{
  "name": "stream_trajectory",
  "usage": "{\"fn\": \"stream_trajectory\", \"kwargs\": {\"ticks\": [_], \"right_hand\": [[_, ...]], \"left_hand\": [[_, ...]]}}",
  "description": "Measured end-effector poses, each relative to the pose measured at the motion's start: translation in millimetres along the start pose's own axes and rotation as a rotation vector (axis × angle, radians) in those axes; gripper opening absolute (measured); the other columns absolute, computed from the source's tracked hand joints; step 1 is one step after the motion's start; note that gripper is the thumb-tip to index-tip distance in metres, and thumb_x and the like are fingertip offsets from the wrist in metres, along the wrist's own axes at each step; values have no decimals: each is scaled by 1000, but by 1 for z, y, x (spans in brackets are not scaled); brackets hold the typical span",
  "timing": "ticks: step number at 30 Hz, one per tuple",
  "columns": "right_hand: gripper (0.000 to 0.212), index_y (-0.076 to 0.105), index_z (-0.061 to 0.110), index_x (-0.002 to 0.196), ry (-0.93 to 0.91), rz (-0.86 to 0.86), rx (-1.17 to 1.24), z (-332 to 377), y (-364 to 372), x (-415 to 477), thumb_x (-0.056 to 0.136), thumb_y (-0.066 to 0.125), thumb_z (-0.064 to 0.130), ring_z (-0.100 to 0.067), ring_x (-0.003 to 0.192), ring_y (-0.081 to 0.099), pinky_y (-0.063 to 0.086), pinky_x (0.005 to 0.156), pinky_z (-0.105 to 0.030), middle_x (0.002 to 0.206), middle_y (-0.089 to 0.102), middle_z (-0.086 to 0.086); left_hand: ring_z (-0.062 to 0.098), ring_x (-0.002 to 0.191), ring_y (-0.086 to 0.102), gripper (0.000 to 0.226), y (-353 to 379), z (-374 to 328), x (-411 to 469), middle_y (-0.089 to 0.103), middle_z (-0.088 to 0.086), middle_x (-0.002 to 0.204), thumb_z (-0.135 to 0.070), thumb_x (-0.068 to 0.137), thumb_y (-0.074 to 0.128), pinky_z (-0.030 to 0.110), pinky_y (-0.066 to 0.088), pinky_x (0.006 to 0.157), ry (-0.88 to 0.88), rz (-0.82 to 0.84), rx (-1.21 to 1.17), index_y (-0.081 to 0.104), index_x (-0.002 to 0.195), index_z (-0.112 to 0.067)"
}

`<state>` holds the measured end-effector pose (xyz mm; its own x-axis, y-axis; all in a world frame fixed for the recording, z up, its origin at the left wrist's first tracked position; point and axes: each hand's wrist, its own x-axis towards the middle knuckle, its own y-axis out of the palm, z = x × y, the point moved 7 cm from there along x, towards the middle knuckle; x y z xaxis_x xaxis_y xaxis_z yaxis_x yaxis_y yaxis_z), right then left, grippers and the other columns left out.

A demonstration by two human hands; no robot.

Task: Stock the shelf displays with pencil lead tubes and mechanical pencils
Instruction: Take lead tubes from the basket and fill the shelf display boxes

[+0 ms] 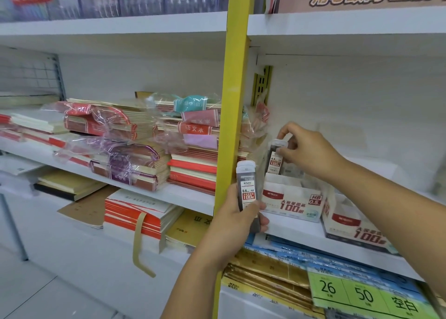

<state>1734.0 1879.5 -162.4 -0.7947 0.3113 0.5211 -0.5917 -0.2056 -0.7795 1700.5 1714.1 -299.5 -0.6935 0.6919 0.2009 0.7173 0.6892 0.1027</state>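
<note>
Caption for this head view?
Right hand holds a lead tube at the display box; left hand grips a second tube.

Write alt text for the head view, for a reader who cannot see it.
A person's right hand pinches a pencil lead tube upright, its lower end behind the rim of a white display box on a shelf. The left hand grips a second tube in front of a yellow shelf post. Wrapped notebook stacks lie to the left.

The tube (246, 185) in my left hand (235, 221) reads 0.5 HB, 100; the display box (290, 199) HB 0.5, 100; the green tag (362, 293) 26, 50.
</note>
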Motion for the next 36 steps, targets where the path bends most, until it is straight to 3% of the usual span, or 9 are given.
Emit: {"fn": "stream_trajectory", "kwargs": {"ticks": [6, 8, 10, 14, 17, 22, 29, 33, 36], "right_hand": [[25, 63, 21, 119, -63, -61, -304, 16, -4, -7, 96, 57, 29, -19, 99, 56, 45, 82, -31, 111, 59, -6], [26, 63, 28, 118, -63, -77, -84, 26, -11, -24, 97, 51, 38, -7, 90, 57, 44, 76, -23, 105, 62, 5], [21, 60, 39, 109, -10, 94, 265, 35, -2, -46, 94, 50, 48, 0, 78, 64, 49, 65, -18, 92, 69, 15], [23, 61, 27, 113, 64, 236, 536, 41, 15, -75, 91, 65, 22, -20, 77, 72, 60, 70, -33, 88, 75, 2], [20, 58, 26, 107, 128, 149, 509, 27, 3, -74, 90, 66, 21, -18, 72, 72, 59, 64, -34, 85, 76, 2], [22, 51, 36, 95, 19, -257, 470, 14, -56, -49, 90, 66, 20, -1, 68, 68, 51, 52, -13, 83, 71, 4], [20, 49, 36, 100, -236, -91, -31, 27, -24, -25, 89, 65, 28, -4, 82, 63, 55, 69, -26, 90, 63, 13], [34, 39, 42, 98, -152, -82, -73, 17, -13, -13, 88, 68, 29, -5, 73, 63, 56, 64, -32, 84, 63, 13], [31, 44, 37, 93, -90, -60, 6, 11, -8, -3, 86, 72, 26, -9, 69, 63, 55, 62, -33, 84, 64, 9]], "left_hand": [[16, 84, 73, 27, 2, -11, -4, 76, -3, 103, -17, 101, 58, 33, 61, 78, 53, 45, -16, 54, 122, -33], [15, 83, 73, 25, 5, -14, -5, 77, -1, 103, -17, 100, 61, 30, 60, 76, 70, 53, -9, 56, 121, -30], [15, 81, 73, 25, 8, -16, -5, 77, 0, 102, -16, 98, 63, 28, 59, 74, 92, 62, -17, 57, 120, -28], [14, 77, 72, 25, 14, -18, -7, 76, -1, 98, -19, 97, 65, 26, 59, 69, 120, 53, -11, 58, 120, -28], [12, 76, 71, 19, 15, -14, -7, 75, -4, 95, -28, 100, 60, 25, 59, 68, 109, 4, 10, 59, 118, -31], [8, 70, 67, 14, 3, -11, -5, 73, -4, 91, -27, 106, 46, 21, 57, 65, 119, -94, 52, 57, 113, -32], [10, 70, 67, 14, -2, -7, -3, 73, -6, 89, -26, 106, 47, 21, 57, 64, 120, -116, 59, 56, 112, -34], [9, 71, 69, 14, -4, -7, -2, 73, -8, 89, -27, 106, 47, 20, 57, 64, 114, -124, 55, 56, 113, -35], [9, 72, 69, 14, -6, -8, -2, 74, -8, 90, -26, 106, 48, 20, 57, 63, 113, -137, 41, 56, 111, -35]]}}
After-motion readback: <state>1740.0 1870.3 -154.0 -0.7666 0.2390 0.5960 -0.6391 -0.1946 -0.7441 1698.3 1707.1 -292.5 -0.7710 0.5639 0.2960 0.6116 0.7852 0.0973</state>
